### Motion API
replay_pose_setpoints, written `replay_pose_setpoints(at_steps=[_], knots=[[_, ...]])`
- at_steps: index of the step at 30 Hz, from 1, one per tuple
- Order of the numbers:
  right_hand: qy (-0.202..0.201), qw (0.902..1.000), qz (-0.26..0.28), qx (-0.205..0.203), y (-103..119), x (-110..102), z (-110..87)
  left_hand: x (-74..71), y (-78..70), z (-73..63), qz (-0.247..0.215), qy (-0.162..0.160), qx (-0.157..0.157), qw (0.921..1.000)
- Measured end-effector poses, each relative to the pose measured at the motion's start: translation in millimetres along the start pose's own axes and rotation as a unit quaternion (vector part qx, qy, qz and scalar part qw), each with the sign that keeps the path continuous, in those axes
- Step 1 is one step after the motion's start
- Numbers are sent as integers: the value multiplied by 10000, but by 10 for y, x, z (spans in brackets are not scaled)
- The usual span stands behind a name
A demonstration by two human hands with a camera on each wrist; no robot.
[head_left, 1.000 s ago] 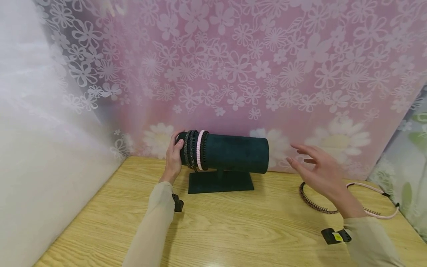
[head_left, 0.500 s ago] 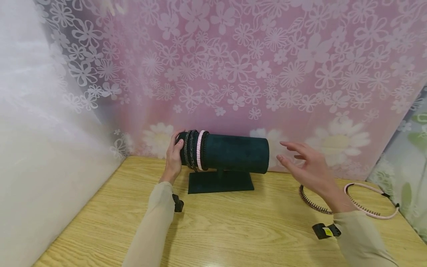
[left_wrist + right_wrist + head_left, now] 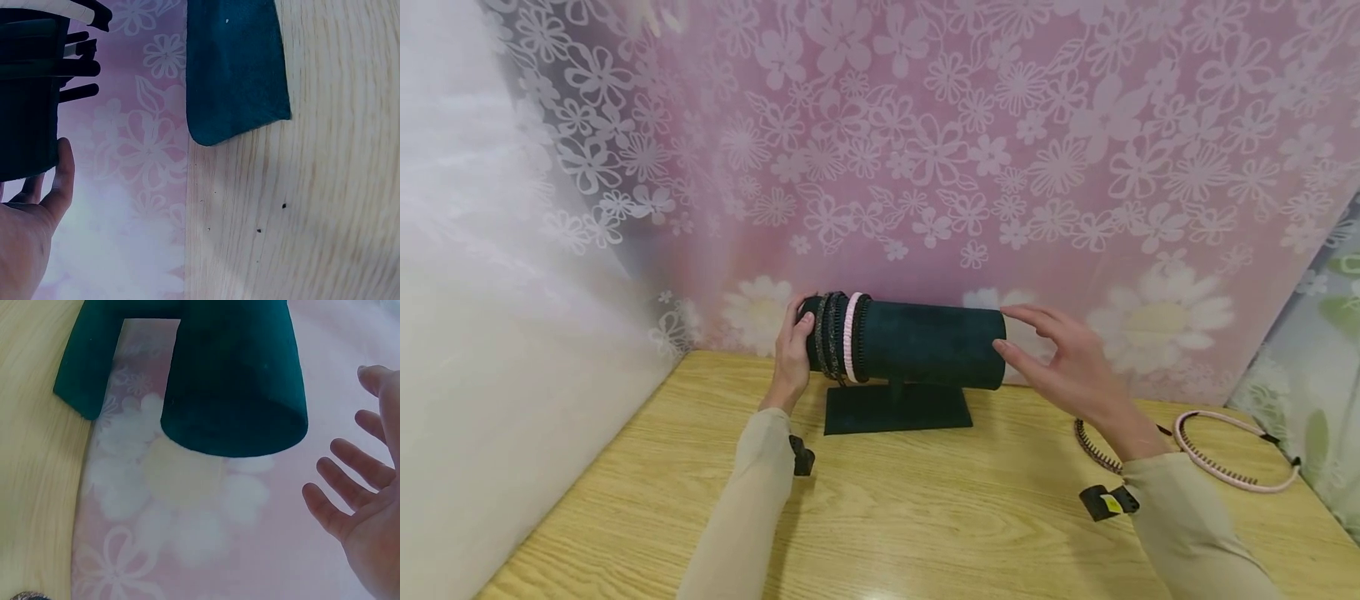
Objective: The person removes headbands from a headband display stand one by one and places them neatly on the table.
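Observation:
A dark green padded cylinder on a headband display stand (image 3: 932, 346) lies level above its flat base (image 3: 898, 412). Several headbands circle its left part: dark ones (image 3: 831, 333) and a pink headband (image 3: 851, 337). My left hand (image 3: 790, 354) grips the cylinder's left end, thumb in front; in the left wrist view its fingers (image 3: 63, 178) bend round the end. My right hand (image 3: 1071, 358) is at the right end with fingers spread and nothing held. A gap shows between its fingers and the cylinder (image 3: 237, 381) in the right wrist view.
Two more headbands lie on the wooden table (image 3: 925, 508) at the right: a dark toothed headband (image 3: 1093, 448), partly hidden by my right arm, and a pink headband (image 3: 1221, 477). A pink flowered curtain (image 3: 925, 167) hangs right behind the stand.
My right hand has moved left from above the loose headbands to the cylinder's right end, uncovering more of the pink headband on the table. The left hand and stand have stayed put.

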State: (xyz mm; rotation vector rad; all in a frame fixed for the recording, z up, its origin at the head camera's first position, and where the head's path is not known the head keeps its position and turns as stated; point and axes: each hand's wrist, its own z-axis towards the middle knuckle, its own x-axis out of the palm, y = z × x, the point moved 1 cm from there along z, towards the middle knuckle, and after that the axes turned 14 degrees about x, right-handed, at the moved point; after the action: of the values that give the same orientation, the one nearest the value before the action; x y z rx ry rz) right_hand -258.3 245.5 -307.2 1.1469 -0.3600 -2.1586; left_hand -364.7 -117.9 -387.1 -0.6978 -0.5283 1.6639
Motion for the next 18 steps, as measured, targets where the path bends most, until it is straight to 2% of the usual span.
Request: replay_pose_setpoints(at_steps=[5,7,14,18], knots=[[83,9995,180,-261,75,37,82,-16,-276,-8,22,26,-79,10000],[142,9994,149,-270,103,54,102,-17,-316,-16,2,1,-78,10000],[252,9991,-63,-326,194,136,155,-10,-321,-19,-48,19,-34,10000],[347,9989,-44,-309,251,192,185,-10,-168,-12,-27,18,-56,10000]])
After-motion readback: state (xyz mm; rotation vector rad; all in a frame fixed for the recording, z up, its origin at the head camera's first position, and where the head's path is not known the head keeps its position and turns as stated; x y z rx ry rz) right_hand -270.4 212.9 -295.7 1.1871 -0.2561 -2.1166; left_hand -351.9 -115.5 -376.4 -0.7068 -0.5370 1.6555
